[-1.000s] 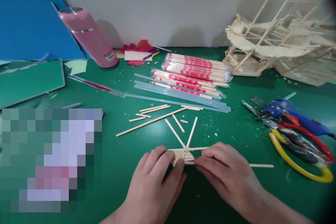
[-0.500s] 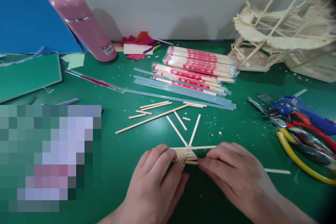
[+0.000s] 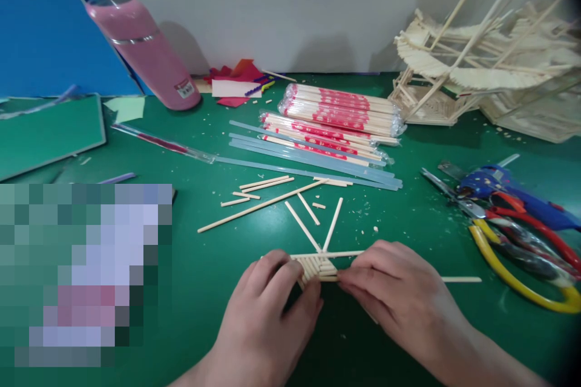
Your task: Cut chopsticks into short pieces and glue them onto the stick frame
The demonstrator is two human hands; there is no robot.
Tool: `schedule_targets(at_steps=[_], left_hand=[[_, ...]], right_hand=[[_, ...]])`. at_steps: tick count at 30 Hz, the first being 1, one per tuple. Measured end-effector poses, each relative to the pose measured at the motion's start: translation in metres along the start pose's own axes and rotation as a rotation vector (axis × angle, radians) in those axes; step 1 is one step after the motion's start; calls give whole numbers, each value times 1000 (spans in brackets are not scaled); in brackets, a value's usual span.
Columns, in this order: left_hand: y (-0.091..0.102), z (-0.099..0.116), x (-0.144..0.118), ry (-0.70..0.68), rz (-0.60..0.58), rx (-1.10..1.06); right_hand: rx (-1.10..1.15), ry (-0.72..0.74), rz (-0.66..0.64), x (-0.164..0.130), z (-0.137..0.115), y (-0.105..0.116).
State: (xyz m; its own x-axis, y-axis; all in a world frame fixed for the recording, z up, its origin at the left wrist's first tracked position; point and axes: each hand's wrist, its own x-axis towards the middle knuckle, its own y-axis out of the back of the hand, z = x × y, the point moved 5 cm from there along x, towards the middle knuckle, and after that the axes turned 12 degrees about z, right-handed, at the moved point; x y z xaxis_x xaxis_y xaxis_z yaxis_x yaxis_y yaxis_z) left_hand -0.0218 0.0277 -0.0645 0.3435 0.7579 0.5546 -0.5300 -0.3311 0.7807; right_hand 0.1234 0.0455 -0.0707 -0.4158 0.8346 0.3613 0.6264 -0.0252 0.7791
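A small woven-looking piece built of wooden sticks (image 3: pixel 313 266) lies at the front middle, with two sticks rising from it in a V and a longer stick crossing its top edge. My left hand (image 3: pixel 272 308) is closed on its left side, thumb and fingers pressed against the sticks. From the right, my right hand (image 3: pixel 399 296) pinches a long thin wooden stick (image 3: pixel 463 279) against the lower edge of the piece. That stick's far end sticks out past the hand. Fingers hide part of the piece.
Cut stick pieces (image 3: pixel 265 182) and a long stick (image 3: pixel 254 208) lie beyond the hands. Behind are glue sticks (image 3: pixel 318 157) and wrapped chopsticks (image 3: pixel 340 109). Pliers (image 3: pixel 481 217) and a blue glue gun (image 3: pixel 512 193) are right. A pink bottle (image 3: pixel 149 54) and stick model (image 3: pixel 454 66) stand behind.
The stick in my right hand has moved left and in against the piece's lower edge. My left thumb has come up onto the piece. The view has shifted slightly.
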Motion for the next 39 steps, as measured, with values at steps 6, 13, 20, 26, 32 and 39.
schedule_targets(at_steps=[6,13,20,26,32,39], left_hand=[[2,2,-2,1,65,-65],[1,-1,-1,73,20,-161],[-5,-5,0,207,-69,-266],[-6,-3,5,205,-50,-201],[-7,-1,4,183,-42,-158],[-4,0,6,166,-21,-167]], right_hand=[[51,-50,1,0,4,-2],[78,-95,-16,1,5,-3],[67,-165,-35,1,6,-4],[69,-163,-37,1,5,-5],[62,-158,-30,-2,4,-4],[79,-161,-71,-1,4,5]])
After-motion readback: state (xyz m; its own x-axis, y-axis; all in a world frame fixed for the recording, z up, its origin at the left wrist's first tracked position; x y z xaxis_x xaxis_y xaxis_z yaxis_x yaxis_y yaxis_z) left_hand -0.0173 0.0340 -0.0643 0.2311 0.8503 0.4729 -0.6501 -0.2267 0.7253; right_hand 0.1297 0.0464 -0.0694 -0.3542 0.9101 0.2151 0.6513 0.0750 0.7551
